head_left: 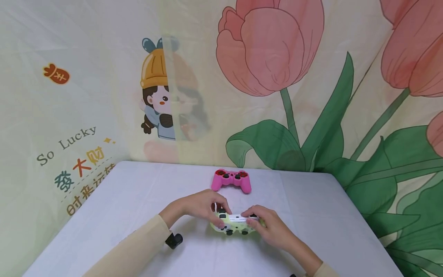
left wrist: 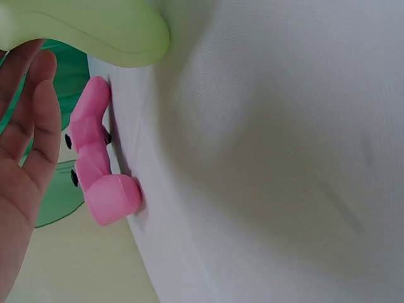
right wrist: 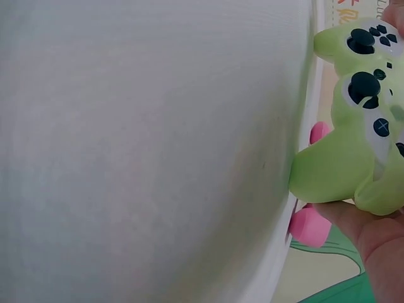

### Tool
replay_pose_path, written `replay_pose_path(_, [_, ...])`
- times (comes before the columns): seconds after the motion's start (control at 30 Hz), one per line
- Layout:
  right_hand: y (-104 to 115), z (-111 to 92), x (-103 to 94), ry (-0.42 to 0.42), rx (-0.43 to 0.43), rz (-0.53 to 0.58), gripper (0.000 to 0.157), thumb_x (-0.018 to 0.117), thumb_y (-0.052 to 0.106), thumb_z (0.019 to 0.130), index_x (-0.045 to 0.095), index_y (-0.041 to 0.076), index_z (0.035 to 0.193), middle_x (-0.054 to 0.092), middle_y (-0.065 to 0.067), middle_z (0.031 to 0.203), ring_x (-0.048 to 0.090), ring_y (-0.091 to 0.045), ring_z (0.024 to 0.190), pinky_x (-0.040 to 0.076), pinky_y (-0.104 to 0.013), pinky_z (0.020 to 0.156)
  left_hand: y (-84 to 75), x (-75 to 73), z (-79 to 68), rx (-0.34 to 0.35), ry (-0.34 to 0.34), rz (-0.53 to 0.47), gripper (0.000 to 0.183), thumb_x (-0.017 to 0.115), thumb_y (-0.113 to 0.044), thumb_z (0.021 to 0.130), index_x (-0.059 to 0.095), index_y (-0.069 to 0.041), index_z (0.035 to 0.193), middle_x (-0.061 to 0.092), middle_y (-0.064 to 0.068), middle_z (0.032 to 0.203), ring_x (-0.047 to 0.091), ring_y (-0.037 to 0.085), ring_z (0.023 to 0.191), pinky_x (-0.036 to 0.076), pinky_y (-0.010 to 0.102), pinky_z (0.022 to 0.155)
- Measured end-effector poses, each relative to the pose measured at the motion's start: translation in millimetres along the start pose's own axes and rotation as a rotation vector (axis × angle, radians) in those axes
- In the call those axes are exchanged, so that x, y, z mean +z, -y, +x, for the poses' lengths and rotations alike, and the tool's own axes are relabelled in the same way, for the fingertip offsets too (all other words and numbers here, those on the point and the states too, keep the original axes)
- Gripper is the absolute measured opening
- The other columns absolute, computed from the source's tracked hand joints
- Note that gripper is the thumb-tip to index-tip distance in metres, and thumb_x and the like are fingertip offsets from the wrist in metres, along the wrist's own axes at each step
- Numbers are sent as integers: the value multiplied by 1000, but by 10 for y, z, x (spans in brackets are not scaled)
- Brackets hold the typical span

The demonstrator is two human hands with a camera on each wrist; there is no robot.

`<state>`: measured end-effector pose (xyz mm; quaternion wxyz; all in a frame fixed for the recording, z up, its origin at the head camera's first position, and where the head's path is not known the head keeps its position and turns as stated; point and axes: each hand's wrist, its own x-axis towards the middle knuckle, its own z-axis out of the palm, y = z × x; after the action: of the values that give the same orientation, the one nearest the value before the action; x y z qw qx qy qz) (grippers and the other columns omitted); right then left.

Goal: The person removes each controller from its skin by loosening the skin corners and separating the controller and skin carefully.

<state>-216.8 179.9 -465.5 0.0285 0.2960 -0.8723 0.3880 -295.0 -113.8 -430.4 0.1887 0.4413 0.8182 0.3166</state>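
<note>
A light green game controller with a white top face is held between both hands a little above the table, its thumbsticks toward the camera wearer. My left hand grips its left end, thumb on the near side and fingers over the far edge. At the opposite end, my right hand holds the other grip between thumb and fingers. The right wrist view shows the controller's face with black sticks and buttons. Behind it on the table lies a pink game controller, touched by neither hand.
A white cloth covers the table, whose far edge meets a printed curtain with tulips and a cartoon child. A small black device sits at the left wrist.
</note>
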Motion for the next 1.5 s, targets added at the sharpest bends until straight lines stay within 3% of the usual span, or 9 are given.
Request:
replay_pose_path(0.17, [-9,-30,-5,-5,-68,-16,16,63,29,108,72,27,121,73,11,115,65,-7,102,56,-33,87,-5,-14,11,7,30,-4,29,88,-46,84,76,-37,109,72,-20,100,66,6,91,54,29,87])
replay_pose_path(0.33, [-34,-54,-27,25,-139,-35,15,63,28,108,72,27,120,72,13,114,66,-6,102,57,-33,87,-11,-5,47,41,83,-49,20,73,-41,93,74,-30,109,71,-19,101,64,4,94,55,29,90])
replay_pose_path(0.5, [-66,-70,-39,54,-175,-28,15,64,25,108,71,25,120,73,9,115,66,-7,103,57,-33,86,-7,33,96,40,91,-100,18,63,-33,91,74,-25,104,72,-18,100,63,3,95,54,27,88])
replay_pose_path(0.8, [-79,-81,-52,56,-201,-38,15,64,22,107,71,25,121,73,9,116,66,-7,102,58,-33,86,-12,3,96,47,107,-69,18,63,-31,94,74,-27,107,70,-18,99,61,16,86,47,22,76])
replay_pose_path(0.97, [-75,-90,-69,76,-170,-36,15,64,27,107,71,27,120,72,13,116,66,-7,104,58,-35,89,-19,-19,95,38,124,-55,17,64,-31,95,76,-29,108,71,-19,99,60,15,84,46,22,75])
replay_pose_path(1.3, [-68,-86,-70,78,-223,-41,15,68,24,105,72,25,120,71,14,115,67,-7,105,58,-34,90,28,57,170,30,174,-221,22,64,-31,86,66,-14,101,63,-15,91,54,6,81,43,21,74])
replay_pose_path(1.5, [-41,-88,-88,90,-213,-49,16,68,26,105,72,26,121,71,14,115,67,-7,105,58,-33,90,22,61,190,-10,221,-286,21,62,-29,86,60,-12,99,57,-12,87,47,9,73,40,23,68])
